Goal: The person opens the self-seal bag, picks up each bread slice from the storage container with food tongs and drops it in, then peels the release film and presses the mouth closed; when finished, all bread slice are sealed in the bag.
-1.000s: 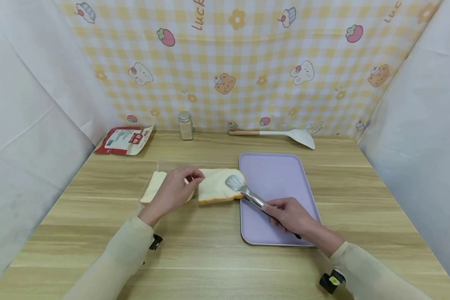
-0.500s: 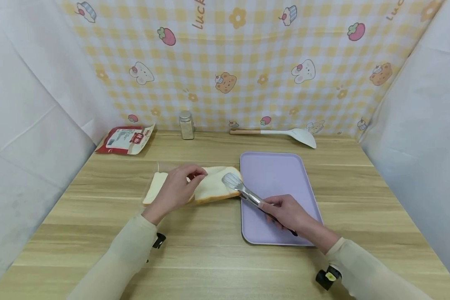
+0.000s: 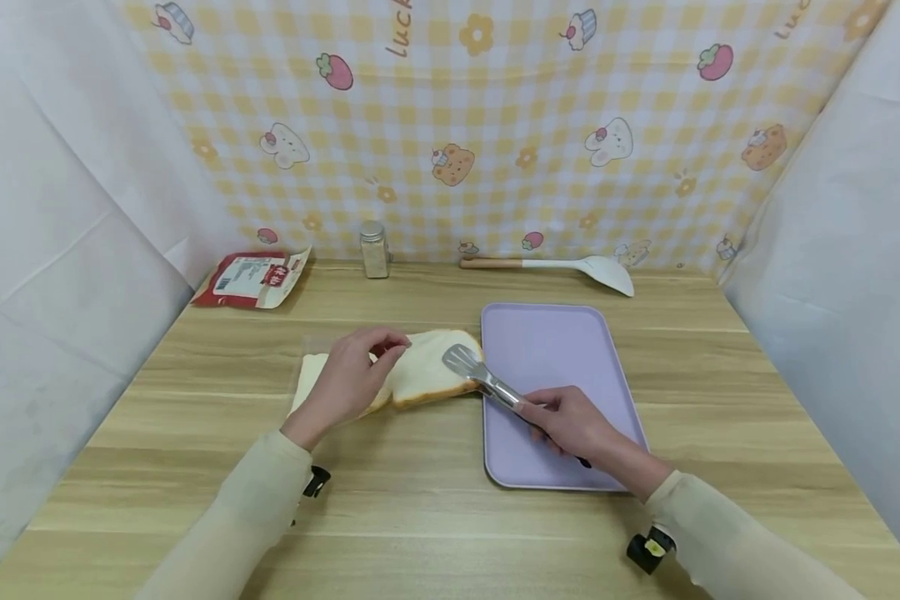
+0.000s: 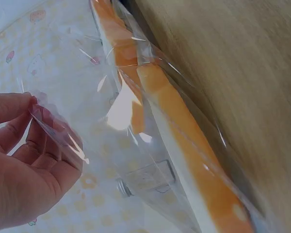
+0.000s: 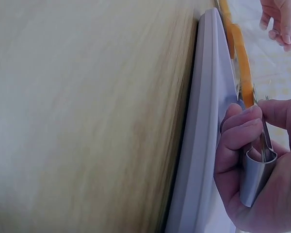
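Observation:
My left hand [image 3: 348, 375] pinches the edge of a clear plastic bag [image 4: 63, 136] between thumb and fingers. Inside the bag lies a slice of white bread [image 3: 311, 375], partly hidden behind that hand. My right hand [image 3: 570, 421] grips a pair of metal tongs [image 3: 504, 393]. Their slotted head lies over the right end of another bread slice [image 3: 423, 367], which slants up to the right and reaches the tray's left edge. In the left wrist view, brown crust [image 4: 184, 141] shows through the film. The right wrist view has fingers curled round the tongs, in line with the crust [image 5: 242, 63].
A lilac tray [image 3: 558, 350] lies under my right hand. Along the back of the table stand a red and white packet [image 3: 251, 279], a glass shaker jar [image 3: 375, 252] and a white spatula with a wooden handle [image 3: 555, 265]. A patterned curtain hangs behind.
The tongs and my right hand have shifted slightly left and away from me. The slice under them has tilted, its right end higher. The bagged slice has turned a little; my left hand hardly moved.

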The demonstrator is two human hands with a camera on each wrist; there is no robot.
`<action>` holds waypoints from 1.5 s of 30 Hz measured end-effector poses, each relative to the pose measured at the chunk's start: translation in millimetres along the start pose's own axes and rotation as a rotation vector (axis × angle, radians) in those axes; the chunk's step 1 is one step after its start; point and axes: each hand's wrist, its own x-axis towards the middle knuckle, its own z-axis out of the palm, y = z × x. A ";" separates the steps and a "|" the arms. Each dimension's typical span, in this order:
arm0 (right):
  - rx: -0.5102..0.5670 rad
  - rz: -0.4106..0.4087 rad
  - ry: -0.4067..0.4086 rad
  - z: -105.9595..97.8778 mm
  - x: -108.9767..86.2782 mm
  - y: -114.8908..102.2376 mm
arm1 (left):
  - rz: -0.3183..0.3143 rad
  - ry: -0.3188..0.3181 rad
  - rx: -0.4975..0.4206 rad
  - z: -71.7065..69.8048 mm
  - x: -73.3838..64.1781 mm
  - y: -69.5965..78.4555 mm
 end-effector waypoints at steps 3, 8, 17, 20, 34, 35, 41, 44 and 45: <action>0.005 -0.001 -0.003 0.4 0.0 0.2 | 0.010 0.011 0.003 0.6 0.7 -1.3; 0.008 0.000 -0.009 0.4 0.2 -0.1 | 0.010 0.020 0.026 0.6 0.2 -1.0; 0.004 -0.002 -0.006 -1.4 0.1 1.3 | 0.177 0.115 0.177 2.1 -5.4 -1.7; 0.004 -0.003 -0.008 -1.7 0.1 1.6 | 0.250 0.101 0.228 5.7 -5.7 -1.9; 0.013 -0.001 -0.018 -0.8 0.7 2.2 | 0.220 -0.053 0.321 17.8 -2.2 3.8; 0.013 -0.002 -0.019 -0.7 0.7 2.2 | 0.223 -0.053 0.327 18.6 -2.1 3.5; 0.012 -0.006 -0.025 0.1 0.7 2.7 | 0.249 -0.049 0.326 21.0 -4.3 2.0; 0.012 -0.005 -0.024 0.0 0.3 2.6 | 0.257 -0.055 0.297 20.7 -6.7 2.5; 0.013 -0.004 -0.025 -0.2 0.0 2.6 | 0.258 -0.062 0.286 20.5 -7.5 2.9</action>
